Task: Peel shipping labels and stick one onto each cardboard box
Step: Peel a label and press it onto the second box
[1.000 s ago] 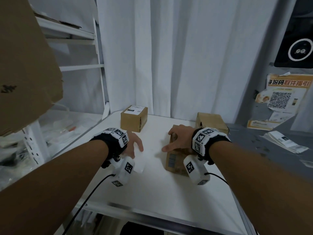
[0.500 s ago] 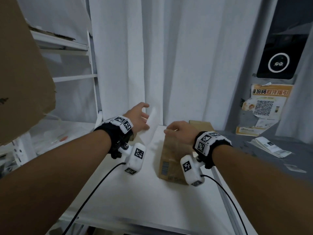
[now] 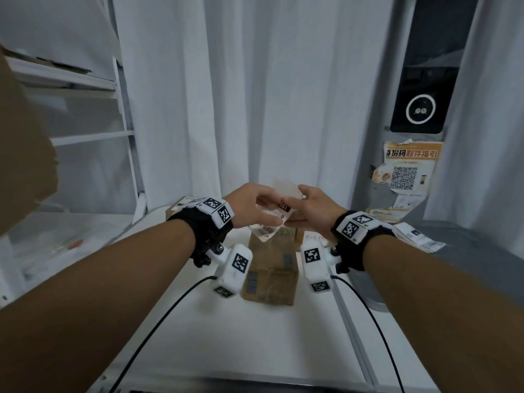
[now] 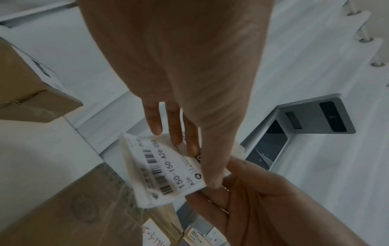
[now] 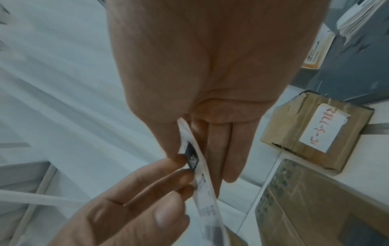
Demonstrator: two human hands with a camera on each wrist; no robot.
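Both hands hold a white shipping label (image 3: pixel 279 212) with barcodes in the air, above a tall taped cardboard box (image 3: pixel 272 268) on the white table (image 3: pixel 226 336). My left hand (image 3: pixel 252 207) pinches the label's left part, thumb on the printed face (image 4: pixel 164 171). My right hand (image 3: pixel 307 208) pinches its right edge between thumb and fingers (image 5: pixel 200 174). A corner of the backing curls away from the label. A second box (image 3: pixel 175 208) with a white label sits behind my left wrist. A third box (image 5: pixel 315 133), with a handwritten sticker, stands at the back right.
A white curtain (image 3: pixel 283 95) hangs close behind the table. A white shelf unit (image 3: pixel 85 137) stands left, with a big cardboard piece (image 3: pixel 22 165) at the frame edge. A grey machine (image 3: pixel 482 265) at right carries a stack of label sheets (image 3: pixel 416 239).
My left hand has lifted the label from the table to chest height. My right hand has left the tall box and taken the label's other side. The view has tilted upward.
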